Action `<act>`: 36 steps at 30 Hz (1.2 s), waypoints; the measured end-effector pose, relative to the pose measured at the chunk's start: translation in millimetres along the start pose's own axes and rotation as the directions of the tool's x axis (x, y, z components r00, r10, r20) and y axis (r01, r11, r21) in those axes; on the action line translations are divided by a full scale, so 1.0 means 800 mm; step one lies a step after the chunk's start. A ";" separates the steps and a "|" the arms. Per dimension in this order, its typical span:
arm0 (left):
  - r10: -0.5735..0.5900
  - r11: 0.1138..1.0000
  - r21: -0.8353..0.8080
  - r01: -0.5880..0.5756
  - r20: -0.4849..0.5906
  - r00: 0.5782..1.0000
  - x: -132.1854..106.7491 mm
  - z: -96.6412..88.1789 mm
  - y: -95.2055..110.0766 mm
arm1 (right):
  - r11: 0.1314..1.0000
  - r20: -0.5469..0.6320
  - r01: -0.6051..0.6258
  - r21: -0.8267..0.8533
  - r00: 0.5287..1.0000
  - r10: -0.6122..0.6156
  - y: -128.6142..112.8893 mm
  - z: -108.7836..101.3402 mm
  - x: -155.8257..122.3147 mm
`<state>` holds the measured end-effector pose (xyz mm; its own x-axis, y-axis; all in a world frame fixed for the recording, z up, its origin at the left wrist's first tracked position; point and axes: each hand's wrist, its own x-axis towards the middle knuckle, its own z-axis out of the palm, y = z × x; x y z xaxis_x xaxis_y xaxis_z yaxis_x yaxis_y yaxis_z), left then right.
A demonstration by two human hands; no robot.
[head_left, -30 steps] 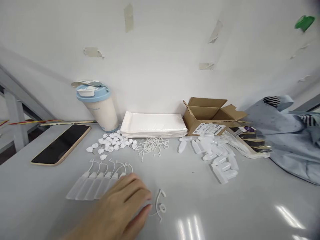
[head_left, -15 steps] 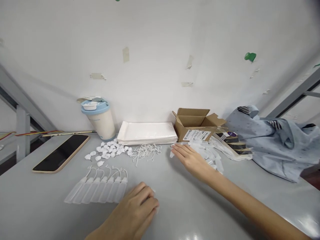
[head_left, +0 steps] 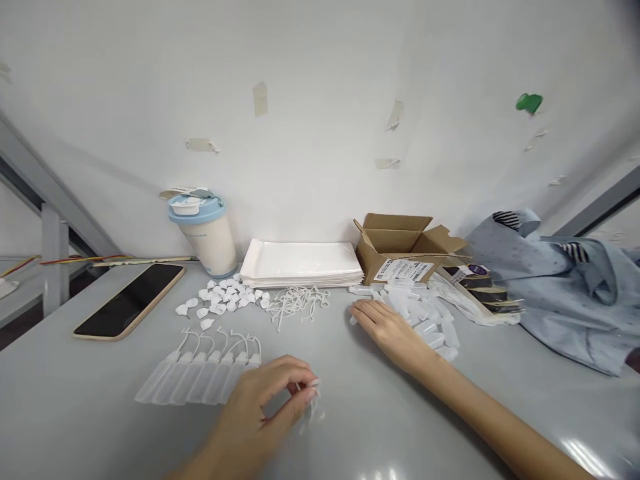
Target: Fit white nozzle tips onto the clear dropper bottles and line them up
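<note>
My left hand is low in the middle of the table, thumb and forefinger pinched on a thin white cord; fine strands hang below the fingertips. My right hand is at the left side of a heap of translucent plastic tubes. Its fingers are curled together over a tube, whose end peeks out by the fingertips; the rest is hidden. Left of my left hand lies a row of several capped tubes with cord loops. Behind them are loose white caps and a tangle of white cords.
A phone lies at the left, beside a blue-lidded cup. A stack of white envelopes and an open cardboard box stand against the wall. Packaged dark items and light-blue cloth are at the right.
My left hand has turned so its pinched thumb and forefinger show, with the white cord in them. My right hand has drawn slightly toward me at the tube heap. The view has shifted a little.
</note>
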<state>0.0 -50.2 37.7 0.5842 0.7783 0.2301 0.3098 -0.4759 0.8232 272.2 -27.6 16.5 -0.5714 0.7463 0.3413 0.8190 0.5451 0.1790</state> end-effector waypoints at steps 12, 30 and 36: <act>-0.264 0.932 -0.243 0.268 0.049 0.963 -0.009 0.003 -0.001 | 0.760 0.009 -0.204 0.617 0.968 0.252 -0.096 -0.053 -0.037; -0.385 0.676 -0.542 0.499 0.317 0.867 -0.007 0.011 0.001 | 0.739 0.007 -0.131 0.661 0.986 0.168 -0.118 -0.049 -0.042; -0.345 0.630 -0.600 0.494 0.353 0.870 -0.004 0.013 0.002 | 0.688 0.069 -0.174 0.705 0.982 0.177 -0.121 -0.047 -0.047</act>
<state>6.7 -57.9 32.6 0.6663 0.6961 -0.2672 0.0337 0.3299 0.9434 216.7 -122.7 20.9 -0.4198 0.8556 0.3028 0.6257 0.5145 -0.5864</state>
